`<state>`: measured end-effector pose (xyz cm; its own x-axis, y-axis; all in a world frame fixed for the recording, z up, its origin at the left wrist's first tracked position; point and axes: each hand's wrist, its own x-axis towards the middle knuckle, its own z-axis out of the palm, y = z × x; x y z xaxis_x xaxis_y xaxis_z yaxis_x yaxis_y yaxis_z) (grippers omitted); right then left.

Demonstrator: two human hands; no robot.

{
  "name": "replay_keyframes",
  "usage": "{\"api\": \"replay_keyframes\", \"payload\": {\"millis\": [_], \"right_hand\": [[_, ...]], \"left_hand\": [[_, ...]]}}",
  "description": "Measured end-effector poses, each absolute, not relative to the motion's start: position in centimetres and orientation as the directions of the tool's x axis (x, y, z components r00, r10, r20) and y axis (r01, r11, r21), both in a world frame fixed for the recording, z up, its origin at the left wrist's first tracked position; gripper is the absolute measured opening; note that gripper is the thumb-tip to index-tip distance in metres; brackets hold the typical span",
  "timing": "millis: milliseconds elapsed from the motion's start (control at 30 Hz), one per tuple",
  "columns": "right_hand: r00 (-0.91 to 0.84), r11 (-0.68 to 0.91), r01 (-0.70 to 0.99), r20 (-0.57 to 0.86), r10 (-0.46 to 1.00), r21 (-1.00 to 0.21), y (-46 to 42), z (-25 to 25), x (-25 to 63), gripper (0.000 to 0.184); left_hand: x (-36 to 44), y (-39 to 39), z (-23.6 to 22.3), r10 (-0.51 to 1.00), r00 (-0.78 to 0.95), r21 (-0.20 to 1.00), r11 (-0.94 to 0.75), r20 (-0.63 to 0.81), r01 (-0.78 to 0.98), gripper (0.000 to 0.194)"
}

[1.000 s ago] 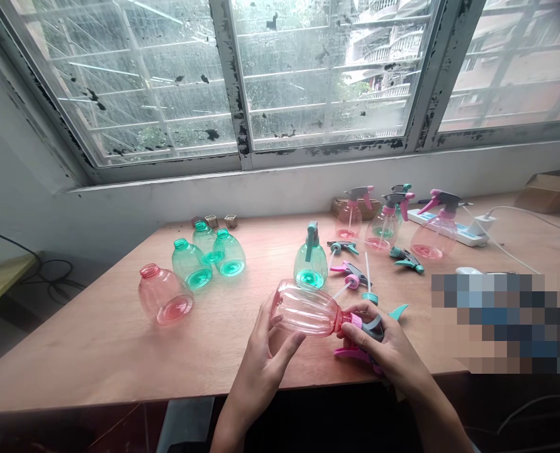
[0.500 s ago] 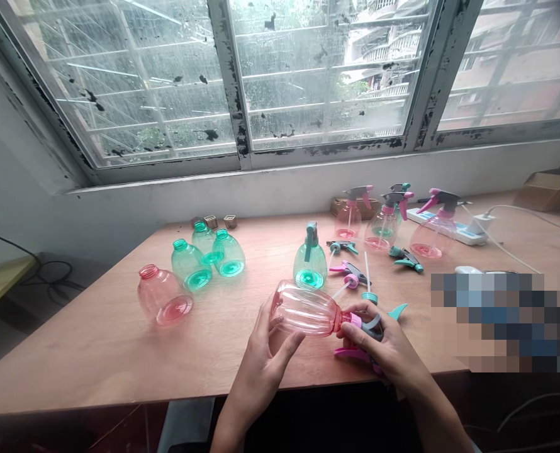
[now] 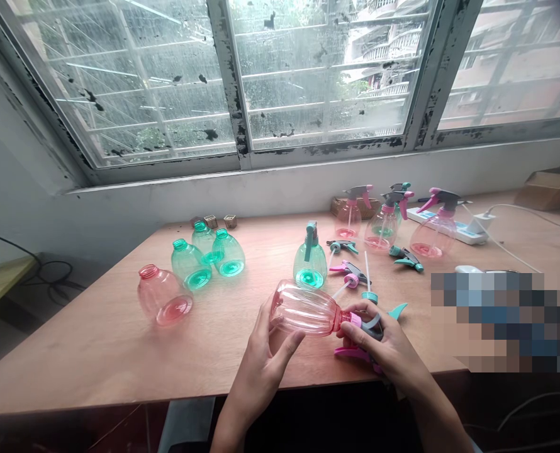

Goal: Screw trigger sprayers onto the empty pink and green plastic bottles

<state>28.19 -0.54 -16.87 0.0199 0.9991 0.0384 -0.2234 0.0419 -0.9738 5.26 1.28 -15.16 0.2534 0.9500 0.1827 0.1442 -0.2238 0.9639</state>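
A clear pink spray bottle [image 3: 304, 308] lies sideways between my hands, its neck toward the right. My left hand [image 3: 268, 352] holds the bottle's base end, thumb in front. My right hand [image 3: 374, 333] is closed around the neck, where a pink collar and a grey trigger sprayer [image 3: 372, 327] meet the bottle; part of the sprayer is hidden by the fingers. Just beyond the bottle stands a green spray bottle [image 3: 310, 261] with its sprayer on. Loose spray heads lie around my right hand, among them a pink and grey one [image 3: 350, 275] and a teal-collared one [image 3: 369, 296].
To the left stand several green bottles [image 3: 229, 255] and a pink bottle [image 3: 163, 296] with open necks. Behind to the right are pink bottles with sprayers [image 3: 433, 236], a white power strip [image 3: 450, 228] with cables, and a cardboard box [image 3: 551, 190]. The table's front edge [image 3: 190, 397] runs close to me.
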Motion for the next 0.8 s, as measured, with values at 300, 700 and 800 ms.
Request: {"api": "replay_keyframes", "payload": {"millis": [300,700,800], "right_hand": [[0.024,0.043,-0.226,0.039,0.999,-0.973,-0.46,-17.14,28.23,0.043],[0.005,0.051,-0.215,0.051,0.999,-0.975,-0.46,-17.17,28.33,0.04],[0.006,0.05,-0.215,0.05,0.999,-0.975,-0.5,-17.18,28.34,0.04]], "left_hand": [[5.27,1.27,-15.12,0.947,0.264,0.962,-0.228,0.182,0.154,0.069],[5.22,1.48,-15.44,0.948,0.257,0.959,-0.232,0.186,0.163,0.07],[5.22,1.47,-15.48,0.947,0.258,0.958,-0.236,0.19,0.161,0.071]]}}
